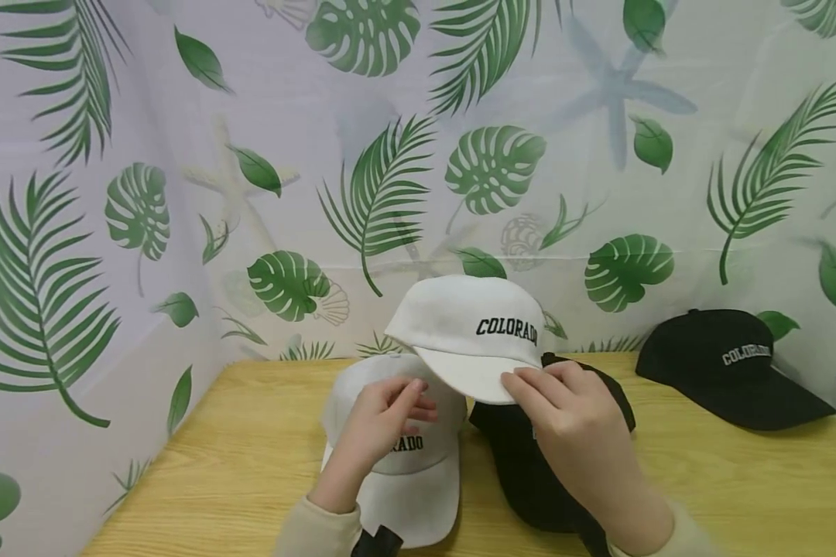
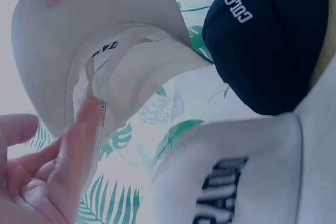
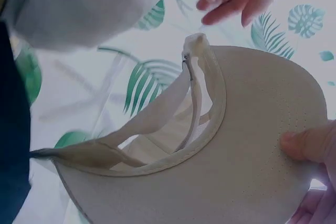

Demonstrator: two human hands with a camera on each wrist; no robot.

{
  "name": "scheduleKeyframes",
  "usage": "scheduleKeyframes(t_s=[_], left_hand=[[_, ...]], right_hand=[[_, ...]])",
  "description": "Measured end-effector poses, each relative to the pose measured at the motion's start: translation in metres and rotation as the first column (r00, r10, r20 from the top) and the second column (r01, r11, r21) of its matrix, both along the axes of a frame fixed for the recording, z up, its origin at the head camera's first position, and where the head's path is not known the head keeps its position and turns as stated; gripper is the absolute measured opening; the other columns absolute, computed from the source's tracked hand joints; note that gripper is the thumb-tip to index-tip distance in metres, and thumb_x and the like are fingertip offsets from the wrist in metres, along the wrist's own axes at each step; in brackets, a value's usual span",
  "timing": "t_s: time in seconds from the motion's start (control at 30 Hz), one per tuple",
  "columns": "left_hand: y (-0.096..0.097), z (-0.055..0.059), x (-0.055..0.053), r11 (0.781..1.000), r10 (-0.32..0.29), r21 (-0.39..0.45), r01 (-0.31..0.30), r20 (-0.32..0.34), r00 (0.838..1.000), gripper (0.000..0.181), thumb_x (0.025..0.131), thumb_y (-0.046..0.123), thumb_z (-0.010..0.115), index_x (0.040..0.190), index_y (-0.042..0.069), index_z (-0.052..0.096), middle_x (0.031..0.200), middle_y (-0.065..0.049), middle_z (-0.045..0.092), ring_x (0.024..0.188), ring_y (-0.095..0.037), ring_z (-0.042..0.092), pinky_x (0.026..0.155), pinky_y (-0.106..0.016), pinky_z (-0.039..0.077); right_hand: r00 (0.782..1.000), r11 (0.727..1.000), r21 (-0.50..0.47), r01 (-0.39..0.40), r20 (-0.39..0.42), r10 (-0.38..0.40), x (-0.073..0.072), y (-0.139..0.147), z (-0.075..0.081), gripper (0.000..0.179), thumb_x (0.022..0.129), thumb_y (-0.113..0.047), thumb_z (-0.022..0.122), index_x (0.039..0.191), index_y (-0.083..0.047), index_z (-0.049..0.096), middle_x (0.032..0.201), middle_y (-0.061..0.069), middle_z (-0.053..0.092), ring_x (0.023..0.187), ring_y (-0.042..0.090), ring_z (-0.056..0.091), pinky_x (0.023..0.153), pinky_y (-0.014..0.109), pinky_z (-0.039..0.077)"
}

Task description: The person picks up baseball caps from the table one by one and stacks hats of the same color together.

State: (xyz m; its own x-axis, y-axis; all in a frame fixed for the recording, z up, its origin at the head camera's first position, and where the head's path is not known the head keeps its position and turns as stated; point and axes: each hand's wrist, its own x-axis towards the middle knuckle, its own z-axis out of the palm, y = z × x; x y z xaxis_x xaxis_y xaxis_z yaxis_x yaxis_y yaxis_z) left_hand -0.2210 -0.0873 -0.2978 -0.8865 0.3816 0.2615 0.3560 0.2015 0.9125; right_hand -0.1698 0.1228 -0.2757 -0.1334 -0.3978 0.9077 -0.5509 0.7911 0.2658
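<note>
My right hand (image 1: pixel 588 433) pinches a white baseball cap (image 1: pixel 460 313) by its brim and holds it up, with the black COLORADO lettering facing me. The right wrist view shows the thumb (image 3: pixel 302 146) pressed on the underside of the brim and the cap's hollow inside. My left hand (image 1: pixel 379 422) hovers left of the held cap with its fingers loosely bent and holds nothing. Below that hand sits a second white cap (image 1: pixel 418 499), its lettering partly covered. Behind my right hand is a black cap (image 1: pixel 529 480), partly hidden.
Another black COLORADO cap (image 1: pixel 710 371) rests at the back right, its brim pointing right. All of this is on a yellow wood-grain table (image 1: pixel 209 472). A white backdrop (image 1: pixel 390 93) with green leaf prints rises behind and along the left side.
</note>
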Motion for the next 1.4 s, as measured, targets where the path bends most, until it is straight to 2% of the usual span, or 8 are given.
scheduleKeyframes(t_s=[0.43, 0.7, 0.83, 0.93, 1.03, 1.17, 1.27, 1.4], left_hand=[[-0.039, -0.003, 0.001, 0.901, -0.086, 0.424, -0.092, 0.382, 0.920, 0.017, 0.093, 0.016, 0.044, 0.087, 0.002, 0.052, 0.070, -0.002, 0.062, 0.063, -0.009, 0.060, 0.055, -0.018, 0.047], [-0.069, -0.015, -0.007, 0.841, -0.230, 0.539, -0.051, 0.441, 0.867, 0.027, 0.091, 0.003, 0.037, 0.076, 0.005, 0.060, 0.063, 0.000, 0.063, 0.055, -0.003, 0.059, 0.052, -0.011, 0.045], [-0.087, -0.024, -0.012, 0.801, -0.347, 0.597, 0.029, 0.424, 0.836, 0.037, 0.092, 0.001, 0.031, 0.075, 0.006, 0.064, 0.064, 0.000, 0.064, 0.055, -0.002, 0.059, 0.052, -0.010, 0.044], [-0.098, -0.031, -0.017, 0.784, -0.414, 0.615, 0.088, 0.411, 0.813, 0.040, 0.092, -0.001, 0.028, 0.076, 0.005, 0.065, 0.065, 0.000, 0.064, 0.055, -0.002, 0.059, 0.052, -0.009, 0.044], [-0.106, -0.038, -0.023, 0.814, -0.413, 0.569, 0.116, 0.425, 0.805, 0.040, 0.091, -0.001, 0.029, 0.076, 0.007, 0.065, 0.064, 0.001, 0.064, 0.057, -0.002, 0.060, 0.051, -0.009, 0.043], [-0.113, -0.046, -0.029, 0.941, -0.227, 0.332, 0.071, 0.462, 0.857, 0.025, 0.090, 0.008, 0.039, 0.081, 0.005, 0.063, 0.063, 0.001, 0.063, 0.056, -0.004, 0.060, 0.049, -0.010, 0.043], [-0.116, -0.049, -0.032, 0.995, -0.004, 0.087, -0.039, 0.443, 0.896, 0.020, 0.088, 0.017, 0.049, 0.085, 0.000, 0.059, 0.063, 0.000, 0.060, 0.053, -0.006, 0.057, 0.048, -0.014, 0.043], [-0.118, -0.051, -0.035, 0.985, 0.164, -0.112, -0.130, 0.390, 0.906, 0.025, 0.085, 0.020, 0.058, 0.086, -0.005, 0.058, 0.061, -0.001, 0.058, 0.052, -0.007, 0.055, 0.048, -0.017, 0.044]], right_hand=[[0.994, 0.994, 0.112, -0.005, 0.110, -0.007, -0.004, -0.058, -0.014, 0.018, 0.075, 0.004, 0.057, 0.087, -0.007, 0.066, 0.083, 0.006, 0.064, 0.068, 0.022, 0.051, 0.054, 0.030, 0.042], [0.981, 0.991, 0.114, -0.074, 0.187, 0.052, -0.014, -0.065, -0.024, 0.019, 0.069, 0.001, 0.066, 0.085, -0.008, 0.065, 0.082, 0.003, 0.063, 0.070, 0.019, 0.053, 0.056, 0.029, 0.042], [0.943, 0.992, 0.090, -0.090, 0.327, 0.056, -0.019, -0.056, -0.026, 0.029, 0.059, -0.008, 0.077, 0.085, -0.010, 0.064, 0.084, 0.003, 0.062, 0.073, 0.019, 0.056, 0.057, 0.030, 0.044], [0.871, 0.986, 0.137, -0.092, 0.491, 0.013, -0.020, -0.051, -0.029, 0.032, 0.060, -0.016, 0.078, 0.088, -0.011, 0.063, 0.083, 0.001, 0.060, 0.070, 0.015, 0.054, 0.058, 0.028, 0.045], [0.763, 0.974, 0.189, -0.122, 0.645, -0.030, -0.020, -0.051, -0.032, 0.030, 0.066, -0.018, 0.075, 0.090, -0.012, 0.059, 0.077, -0.005, 0.056, 0.062, 0.009, 0.050, 0.055, 0.024, 0.044], [0.655, 0.960, 0.216, -0.178, 0.754, -0.048, -0.019, -0.054, -0.033, 0.025, 0.071, -0.016, 0.071, 0.088, -0.012, 0.054, 0.068, -0.008, 0.050, 0.053, 0.006, 0.043, 0.048, 0.021, 0.039], [0.636, 0.948, 0.243, -0.206, 0.770, -0.060, -0.018, -0.057, -0.034, 0.023, 0.070, -0.015, 0.070, 0.083, -0.013, 0.052, 0.062, -0.010, 0.046, 0.050, 0.005, 0.040, 0.046, 0.020, 0.036], [0.643, 0.929, 0.300, -0.218, 0.760, -0.095, -0.018, -0.060, -0.036, 0.026, 0.066, -0.016, 0.072, 0.077, -0.015, 0.049, 0.058, -0.011, 0.042, 0.048, 0.004, 0.039, 0.045, 0.021, 0.034]])
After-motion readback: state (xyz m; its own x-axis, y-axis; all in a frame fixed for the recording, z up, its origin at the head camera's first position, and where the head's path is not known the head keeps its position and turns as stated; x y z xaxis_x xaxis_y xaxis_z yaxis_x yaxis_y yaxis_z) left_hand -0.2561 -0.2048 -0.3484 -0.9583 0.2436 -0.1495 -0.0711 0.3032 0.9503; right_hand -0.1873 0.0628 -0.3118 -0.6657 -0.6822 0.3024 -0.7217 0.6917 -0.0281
